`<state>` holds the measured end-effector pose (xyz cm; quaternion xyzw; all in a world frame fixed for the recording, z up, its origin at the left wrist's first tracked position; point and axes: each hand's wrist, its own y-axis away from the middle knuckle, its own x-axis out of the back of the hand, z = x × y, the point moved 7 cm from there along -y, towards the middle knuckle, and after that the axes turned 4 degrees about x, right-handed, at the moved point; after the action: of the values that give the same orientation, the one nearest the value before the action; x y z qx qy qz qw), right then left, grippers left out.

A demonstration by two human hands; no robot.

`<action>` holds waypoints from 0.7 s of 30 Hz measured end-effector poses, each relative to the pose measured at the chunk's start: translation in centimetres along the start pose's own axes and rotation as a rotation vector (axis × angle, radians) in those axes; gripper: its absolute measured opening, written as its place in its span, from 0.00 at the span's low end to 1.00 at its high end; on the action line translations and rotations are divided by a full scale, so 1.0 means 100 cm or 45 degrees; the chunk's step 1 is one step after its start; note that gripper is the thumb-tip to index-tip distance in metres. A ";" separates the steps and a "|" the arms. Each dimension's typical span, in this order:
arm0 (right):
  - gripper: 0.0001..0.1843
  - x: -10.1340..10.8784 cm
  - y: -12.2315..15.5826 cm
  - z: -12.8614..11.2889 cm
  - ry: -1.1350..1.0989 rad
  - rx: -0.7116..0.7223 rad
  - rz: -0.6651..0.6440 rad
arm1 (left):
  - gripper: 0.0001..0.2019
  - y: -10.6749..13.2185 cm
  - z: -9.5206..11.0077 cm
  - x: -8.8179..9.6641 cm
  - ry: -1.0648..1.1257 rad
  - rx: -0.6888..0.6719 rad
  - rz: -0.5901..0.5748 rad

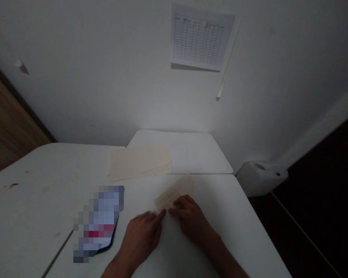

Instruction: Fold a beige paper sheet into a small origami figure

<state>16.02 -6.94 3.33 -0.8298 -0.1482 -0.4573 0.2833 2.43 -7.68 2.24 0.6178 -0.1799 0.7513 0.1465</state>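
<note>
My left hand [143,233] and my right hand [191,218] rest side by side on the white table [31,200], fingers together. Their fingertips pinch the near end of a small, folded, cream sheet of paper [175,191] that lies slanted away to the right. The picture is dim and the left fingertips are slightly blurred.
A flat stack of cream paper [140,162] lies farther back on the table. A dark-edged tablet with a blurred-out screen [100,224] lies left of my hands. A second white table [188,150] stands against the wall, which bears a printed chart [200,38]. A white bin [261,175] stands on the right floor.
</note>
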 end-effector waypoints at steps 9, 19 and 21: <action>0.19 -0.001 0.000 0.000 0.065 -0.004 0.005 | 0.20 0.002 -0.009 -0.003 -0.068 0.246 -0.068; 0.18 -0.001 -0.001 -0.003 0.112 0.000 -0.038 | 0.20 0.002 -0.015 -0.005 -0.039 0.265 0.008; 0.15 0.000 -0.003 -0.007 0.143 0.008 -0.058 | 0.19 0.001 -0.015 -0.005 -0.027 0.253 0.005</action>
<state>15.41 -7.14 3.66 -0.7985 -0.1523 -0.5089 0.2832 1.19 -7.14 1.47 0.6369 -0.1072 0.7592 0.0809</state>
